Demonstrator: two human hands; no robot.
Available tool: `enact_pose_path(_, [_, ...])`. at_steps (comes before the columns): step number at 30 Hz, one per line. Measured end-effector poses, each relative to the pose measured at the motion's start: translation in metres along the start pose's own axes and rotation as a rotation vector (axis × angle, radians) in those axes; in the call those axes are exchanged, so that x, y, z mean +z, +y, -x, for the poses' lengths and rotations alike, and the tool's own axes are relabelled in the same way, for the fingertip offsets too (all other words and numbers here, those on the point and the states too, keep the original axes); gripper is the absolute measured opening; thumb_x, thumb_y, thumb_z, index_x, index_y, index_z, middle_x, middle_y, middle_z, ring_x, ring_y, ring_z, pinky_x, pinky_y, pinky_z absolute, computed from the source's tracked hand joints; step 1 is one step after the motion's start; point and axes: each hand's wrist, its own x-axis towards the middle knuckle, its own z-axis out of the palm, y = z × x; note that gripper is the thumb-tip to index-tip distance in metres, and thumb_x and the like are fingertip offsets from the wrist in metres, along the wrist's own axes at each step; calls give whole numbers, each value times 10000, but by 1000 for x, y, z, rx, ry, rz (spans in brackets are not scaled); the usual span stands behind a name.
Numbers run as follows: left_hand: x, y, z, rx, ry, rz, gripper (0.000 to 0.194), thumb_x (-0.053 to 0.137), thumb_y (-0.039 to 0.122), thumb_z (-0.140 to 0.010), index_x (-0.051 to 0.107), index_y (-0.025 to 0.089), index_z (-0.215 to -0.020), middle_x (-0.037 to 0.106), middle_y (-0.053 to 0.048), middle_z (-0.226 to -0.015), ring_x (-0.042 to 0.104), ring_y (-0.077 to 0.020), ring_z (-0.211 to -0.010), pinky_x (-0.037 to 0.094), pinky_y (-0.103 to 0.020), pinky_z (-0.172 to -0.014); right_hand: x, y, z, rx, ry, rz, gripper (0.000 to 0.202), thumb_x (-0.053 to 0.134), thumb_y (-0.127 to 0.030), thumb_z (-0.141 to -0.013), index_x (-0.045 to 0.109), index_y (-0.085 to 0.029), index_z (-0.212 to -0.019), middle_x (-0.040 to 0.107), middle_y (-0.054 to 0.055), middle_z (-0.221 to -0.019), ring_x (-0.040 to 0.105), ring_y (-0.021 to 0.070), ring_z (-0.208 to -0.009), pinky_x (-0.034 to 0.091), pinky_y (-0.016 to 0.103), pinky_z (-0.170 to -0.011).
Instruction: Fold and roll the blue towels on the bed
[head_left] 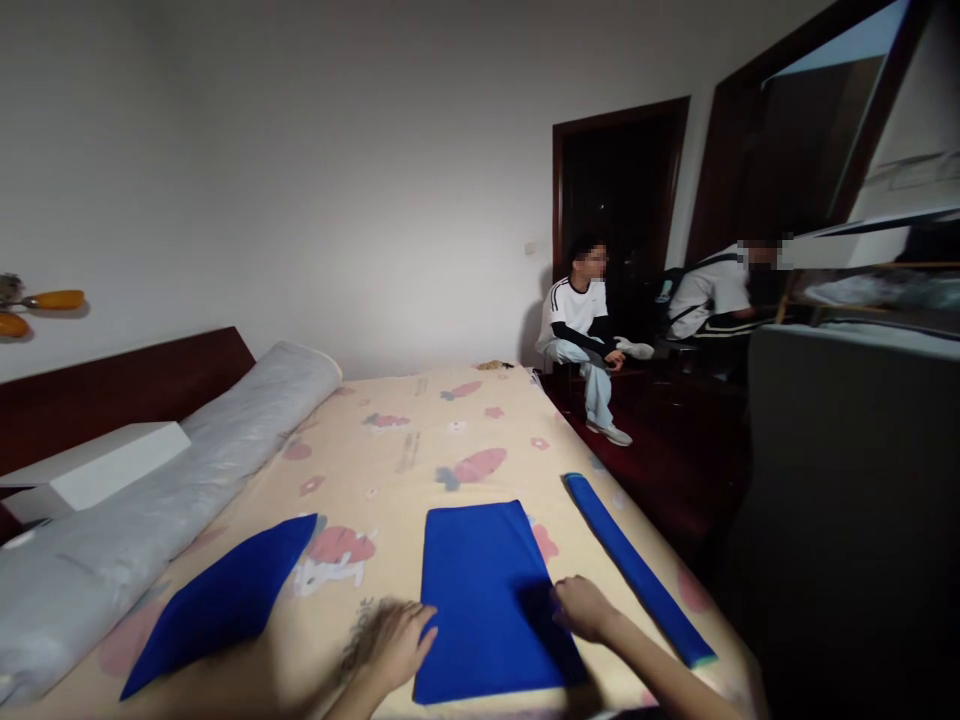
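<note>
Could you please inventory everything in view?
Flat cloth: one, blue, front centre
Side cloth: one, blue, front left
Long strip: one, blue, front right
Patterned sheet: one, cream and pink, centre
Headboard: one, brown, left
Thick roll: one, grey, by headboard
Box: one, white, left
Lampshades: two, orange, far left
Back wall: one, pale, behind
Doorways: two, dark, back right
People: two, white tops, seated right
Tall panel: one, dark, right
Left hand: one, bare, cloth's left
Right hand: one, bare, cloth's right
</note>
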Motion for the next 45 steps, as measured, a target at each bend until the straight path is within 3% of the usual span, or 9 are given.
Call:
enact_pose_path(4, [37,25,-25,146,-20,-28,504,312,281,-935,457,274,-1417,529,-35,-1450,459,-205,-1338,320,-393,-1149,43,-57,-10,-112,-24,4,491,533,-212,-815,607,-190,-1299,520,145,-1413,503,304,-1292,385,446,-1076])
enact_pose_path(7, [78,40,-34,218,-22,-52,577,278,217,-925,289,230,-1501,321,-25,-1573,288,-188,-1448,248,-385,-1197,83,-83,-15,-259,-8,-118,559,444,-288,-911,409,-213,-1464,380,98,-1511,381,250,-1386,344,424,-1126])
enact_pose_path(10, [114,45,-32,186,55,-118,605,267,187,-920,172,225,-1517,203,-16,-1599,229,-195,-1469,264,-404,-1195,110,-84,-17,-299,45,-193,589,391,-396,-962,309,-194,-1509,309,101,-1540,301,259,-1424,295,458,-1158])
enact_pose_path(15, [149,39,-27,94,270,-202,555,259,252,-964,121,271,-1502,289,-4,-1568,333,-181,-1427,343,-409,-1149,133,-70,-16,-325,181,-155,541,305,-416,-1011,223,-278,-1527,245,47,-1568,247,239,-1447,240,480,-1183])
enact_pose_path(20, [150,34,-28,118,353,-219,540,251,331,-993,74,312,-1503,300,27,-1563,351,-156,-1416,352,-389,-1136,141,-60,-18,-272,245,-101,554,315,-477,-1007,200,-307,-1522,253,35,-1565,280,244,-1436,263,472,-1174])
enact_pose_path(30, [118,-3,-20,-146,197,-162,500,222,377,-991,139,355,-1483,271,19,-1577,307,-210,-1441,286,-515,-1161,131,9,-16,105,302,-23,580,310,-533,-980,363,-243,-1479,312,62,-1550,294,261,-1431,283,496,-1158])
enact_pose_path(35, [122,23,-30,-100,273,-151,522,233,327,-984,103,319,-1490,256,-9,-1583,284,-225,-1451,265,-546,-1165,131,-15,-21,57,342,-29,571,308,-487,-991,391,-187,-1470,297,92,-1551,270,264,-1440,268,491,-1166])
enact_pose_path(40, [141,61,-46,23,256,-105,548,267,262,-967,123,282,-1495,284,-17,-1574,312,-216,-1438,311,-474,-1163,136,-65,-40,-130,240,-97,546,354,-226,-943,358,-191,-1487,285,81,-1556,268,227,-1442,269,436,-1170])
enact_pose_path(45, [139,43,-44,-37,232,-87,531,273,324,-975,162,325,-1494,260,18,-1580,292,-199,-1446,324,-466,-1160,133,-55,-49,-87,191,-106,527,346,-347,-974,358,-223,-1486,281,72,-1560,255,243,-1446,246,476,-1172])
